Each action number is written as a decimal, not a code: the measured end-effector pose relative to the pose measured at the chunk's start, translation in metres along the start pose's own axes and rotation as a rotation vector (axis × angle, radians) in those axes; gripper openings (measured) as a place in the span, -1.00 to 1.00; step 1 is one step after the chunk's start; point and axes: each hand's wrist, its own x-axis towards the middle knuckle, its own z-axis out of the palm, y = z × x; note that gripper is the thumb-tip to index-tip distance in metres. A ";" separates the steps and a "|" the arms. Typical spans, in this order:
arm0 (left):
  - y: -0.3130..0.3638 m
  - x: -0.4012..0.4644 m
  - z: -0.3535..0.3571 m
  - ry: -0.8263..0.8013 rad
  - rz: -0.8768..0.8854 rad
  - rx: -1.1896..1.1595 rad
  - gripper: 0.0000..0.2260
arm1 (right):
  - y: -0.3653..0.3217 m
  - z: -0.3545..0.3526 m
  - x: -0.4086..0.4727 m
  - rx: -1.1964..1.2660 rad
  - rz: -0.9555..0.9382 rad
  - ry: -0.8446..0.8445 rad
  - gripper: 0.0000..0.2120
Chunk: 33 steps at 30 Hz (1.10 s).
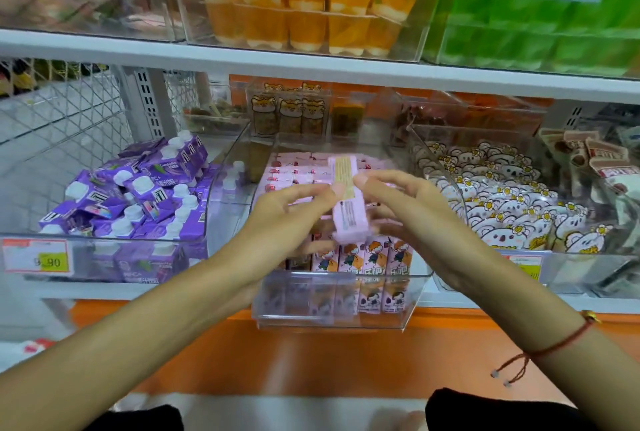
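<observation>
Fingers pinch a pink carton over a clear bin on the shelf.

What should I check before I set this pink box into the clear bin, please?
1. Grip: left hand and right hand both pinch the pink box: ok.
2. Position: the box is over the clear bin: ok.
3. Pose: the box is tilted, while the front row stands upright: not ok.
4. Free slot in the bin: hidden behind the hands: cannot tell.
5. Purple cartons and bear packets lie apart from the hands: ok.
</observation>
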 end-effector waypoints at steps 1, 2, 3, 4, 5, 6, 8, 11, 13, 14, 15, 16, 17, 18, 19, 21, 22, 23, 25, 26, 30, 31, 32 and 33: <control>0.000 0.000 0.002 -0.007 -0.067 -0.019 -0.72 | 0.001 0.001 0.000 0.014 0.052 -0.010 -0.67; 0.001 0.000 0.003 -0.008 -0.112 -0.036 -0.75 | 0.002 0.002 0.001 0.016 0.080 -0.013 -0.67; 0.002 0.000 0.004 -0.005 -0.140 -0.054 -0.77 | 0.002 0.002 0.002 0.012 0.092 -0.011 -0.66; 0.002 0.000 0.003 -0.005 -0.156 -0.070 -0.78 | 0.002 0.002 0.002 0.006 0.096 -0.010 -0.66; 0.003 0.001 0.003 -0.009 -0.165 -0.080 -0.78 | 0.003 0.002 0.002 0.000 0.095 -0.012 -0.66; 0.003 0.001 0.001 -0.020 -0.168 -0.080 -0.78 | 0.003 0.002 0.002 -0.008 0.092 -0.015 -0.67; 0.002 0.000 -0.001 -0.047 -0.162 -0.049 -0.78 | 0.003 0.002 0.002 -0.034 0.075 -0.027 -0.70; 0.003 0.000 -0.005 -0.055 -0.086 0.012 -0.85 | 0.004 0.000 0.000 -0.039 0.005 -0.078 -0.77; 0.006 0.001 -0.009 -0.052 0.029 0.075 -0.84 | 0.004 -0.003 0.000 -0.034 -0.071 -0.129 -0.70; 0.007 0.001 -0.010 -0.046 0.085 0.116 -0.81 | 0.003 -0.004 0.000 -0.048 -0.113 -0.145 -0.65; 0.007 0.001 -0.010 -0.032 0.124 0.149 -0.78 | 0.003 -0.005 -0.001 -0.072 -0.154 -0.153 -0.61; 0.006 0.001 -0.011 -0.016 0.149 0.170 -0.74 | 0.004 -0.005 -0.002 -0.100 -0.188 -0.153 -0.59; 0.005 0.001 -0.010 -0.001 0.160 0.176 -0.71 | 0.004 -0.004 -0.002 -0.126 -0.216 -0.147 -0.58; 0.004 0.001 -0.009 0.013 0.165 0.166 -0.69 | 0.005 -0.002 -0.004 -0.150 -0.239 -0.140 -0.59; 0.003 0.001 -0.008 0.032 0.163 0.134 -0.68 | 0.007 0.001 -0.005 -0.179 -0.263 -0.132 -0.58; 0.001 0.002 -0.005 0.075 0.148 0.030 -0.67 | 0.010 0.008 -0.008 -0.257 -0.331 -0.092 -0.56; 0.001 0.002 -0.005 0.089 0.143 -0.014 -0.64 | 0.010 0.011 -0.008 -0.284 -0.372 -0.057 -0.58; 0.002 0.002 -0.005 0.098 0.147 -0.037 -0.58 | 0.010 0.012 -0.008 -0.288 -0.407 -0.020 -0.61; 0.003 0.003 -0.007 0.128 0.200 -0.017 -0.41 | 0.008 0.011 -0.007 -0.239 -0.416 0.030 -0.65; 0.004 0.004 -0.010 0.163 0.249 0.019 -0.33 | 0.007 0.009 -0.006 -0.204 -0.390 0.036 -0.65; 0.008 -0.001 -0.014 0.239 0.468 0.271 -0.43 | 0.005 0.001 -0.001 0.030 -0.218 0.032 -0.56; 0.007 -0.002 -0.012 0.209 0.499 0.291 -0.53 | 0.005 -0.002 0.001 0.117 -0.186 0.047 -0.50; 0.005 -0.004 -0.010 0.169 0.516 0.293 -0.59 | 0.004 -0.004 0.002 0.203 -0.164 0.070 -0.45; 0.003 -0.006 -0.008 0.127 0.522 0.283 -0.59 | 0.003 -0.007 0.004 0.274 -0.148 0.093 -0.41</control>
